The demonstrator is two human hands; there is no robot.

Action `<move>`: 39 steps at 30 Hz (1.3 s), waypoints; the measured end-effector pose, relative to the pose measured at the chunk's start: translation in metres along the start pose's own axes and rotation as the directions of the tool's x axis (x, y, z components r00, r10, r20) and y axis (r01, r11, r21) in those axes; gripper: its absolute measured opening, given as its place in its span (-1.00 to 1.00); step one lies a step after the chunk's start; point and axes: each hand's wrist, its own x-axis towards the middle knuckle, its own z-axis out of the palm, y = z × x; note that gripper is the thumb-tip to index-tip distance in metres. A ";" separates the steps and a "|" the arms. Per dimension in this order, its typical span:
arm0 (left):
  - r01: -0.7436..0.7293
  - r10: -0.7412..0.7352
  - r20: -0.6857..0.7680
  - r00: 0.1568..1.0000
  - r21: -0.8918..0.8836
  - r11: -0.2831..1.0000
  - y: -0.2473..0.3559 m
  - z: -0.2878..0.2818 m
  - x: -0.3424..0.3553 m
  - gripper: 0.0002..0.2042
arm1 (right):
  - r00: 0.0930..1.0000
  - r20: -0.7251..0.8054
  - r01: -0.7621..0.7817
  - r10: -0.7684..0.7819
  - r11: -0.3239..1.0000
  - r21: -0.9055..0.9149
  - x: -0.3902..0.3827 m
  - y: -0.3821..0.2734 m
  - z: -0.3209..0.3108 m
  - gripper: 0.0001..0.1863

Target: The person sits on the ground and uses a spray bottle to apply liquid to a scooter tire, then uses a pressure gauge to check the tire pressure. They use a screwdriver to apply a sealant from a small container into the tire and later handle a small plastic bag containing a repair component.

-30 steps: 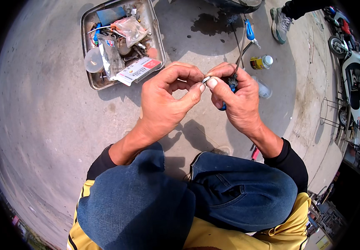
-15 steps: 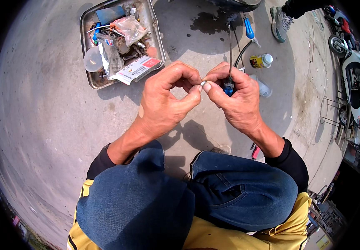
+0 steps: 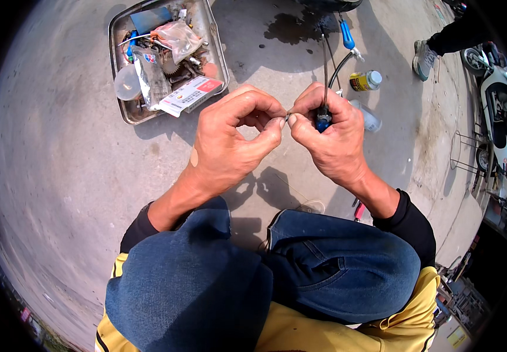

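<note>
My left hand [image 3: 236, 126] and my right hand [image 3: 335, 135] meet fingertip to fingertip above my knees. Between their thumbs and forefingers is a tiny part [image 3: 287, 117], mostly covered and too small to name. In my right hand I also hold a screwdriver [image 3: 324, 122], its blue handle tucked among the fingers and its long thin shaft pointing away from me. A tan patch is stuck on my left wrist.
Far left stands a metal tray [image 3: 222, 53] of loose parts, bags and a white-and-red box [image 3: 192, 95]. Right of centre are a blue-handled tool [image 3: 347, 35], a yellow-labelled bottle [image 3: 365, 81] and a clear container [image 3: 369, 119]. Another person's shoe [image 3: 424, 60] and a scooter [image 3: 498, 111] are farther right.
The other person's shoe has moved to the right. My hands stay together; the small light-coloured part between the fingertips now shows less and looks darker.
</note>
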 end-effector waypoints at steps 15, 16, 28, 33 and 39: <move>0.176 -0.185 -0.029 0.982 -0.192 0.966 -0.001 0.006 -0.001 -0.91 | 0.911 0.093 0.410 -0.401 0.859 -0.307 0.005 0.004 -0.002 -0.80; 0.172 -0.183 -0.037 0.983 -0.198 0.965 -0.003 0.007 -0.001 -0.92 | 0.906 0.093 0.420 -0.413 0.853 -0.309 0.005 0.005 -0.001 -0.80; 0.203 -0.198 0.056 0.979 -0.420 0.885 -0.008 0.012 0.001 -0.94 | 0.924 0.013 0.376 -0.382 0.902 -0.214 0.000 0.005 0.002 -0.83; 0.237 -0.240 0.062 0.969 -0.520 0.820 -0.012 0.011 -0.001 -0.89 | 0.970 -0.062 0.238 -0.236 0.971 0.029 -0.002 0.009 0.007 -0.89; 0.254 -0.266 0.082 0.961 -0.650 0.717 -0.015 0.008 -0.001 -0.93 | 0.993 -0.026 -0.102 0.116 0.948 0.302 -0.009 0.000 0.005 -0.96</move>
